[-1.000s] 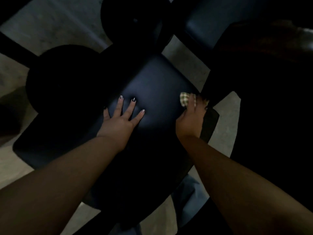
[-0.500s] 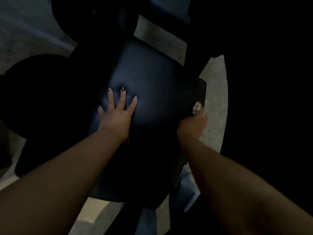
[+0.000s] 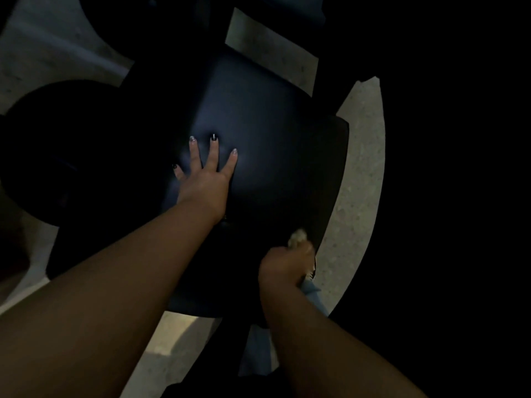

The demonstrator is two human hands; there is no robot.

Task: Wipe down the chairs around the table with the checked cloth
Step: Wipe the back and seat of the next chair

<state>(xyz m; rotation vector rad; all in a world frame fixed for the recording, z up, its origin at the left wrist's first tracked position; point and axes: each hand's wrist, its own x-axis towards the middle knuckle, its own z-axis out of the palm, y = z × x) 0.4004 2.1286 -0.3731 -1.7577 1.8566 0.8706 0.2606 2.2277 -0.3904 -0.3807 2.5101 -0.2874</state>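
Observation:
A dark padded chair seat [image 3: 267, 116] fills the middle of the dim view. My left hand [image 3: 205, 176] rests flat on it with fingers spread. My right hand [image 3: 287, 261] grips the checked cloth [image 3: 297, 235] at the seat's near right edge; only a pale bunched bit of cloth shows above the knuckles.
Another dark round seat [image 3: 71, 156] lies to the left. A large black shape [image 3: 459, 196], likely the table, covers the right side. Pale speckled floor [image 3: 359, 182] shows between them. A bluish trouser leg [image 3: 258, 351] is below the seat.
My right hand has drawn the cloth along the seat's right edge from the far side toward me. My left hand stays planted on the seat. The camera has shifted.

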